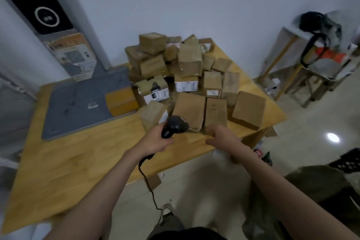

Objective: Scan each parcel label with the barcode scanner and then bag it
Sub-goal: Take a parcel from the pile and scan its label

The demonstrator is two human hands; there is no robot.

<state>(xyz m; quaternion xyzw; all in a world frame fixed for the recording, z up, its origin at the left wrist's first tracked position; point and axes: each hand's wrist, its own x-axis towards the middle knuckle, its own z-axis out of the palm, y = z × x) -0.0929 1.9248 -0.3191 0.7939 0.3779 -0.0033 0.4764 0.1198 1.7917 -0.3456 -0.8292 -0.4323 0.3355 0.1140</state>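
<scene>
Head view: left hand [155, 141] wrapped round handle of barcode scanner [175, 125], scanner head aimed far, toward pile of parcels [183, 76] on wooden table [78, 158]. Right hand [222, 137] at near table edge, fingers curled, blurred; cannot tell if it grips anything, whitish thing just below wrist unclear. Nearest parcels, tall box [190, 111] and slimmer box [215, 113], stand just far of both hands, long axes running near-to-far. Right hand nearer slimmer box. Dark bag [315, 183] on floor, near right.
</scene>
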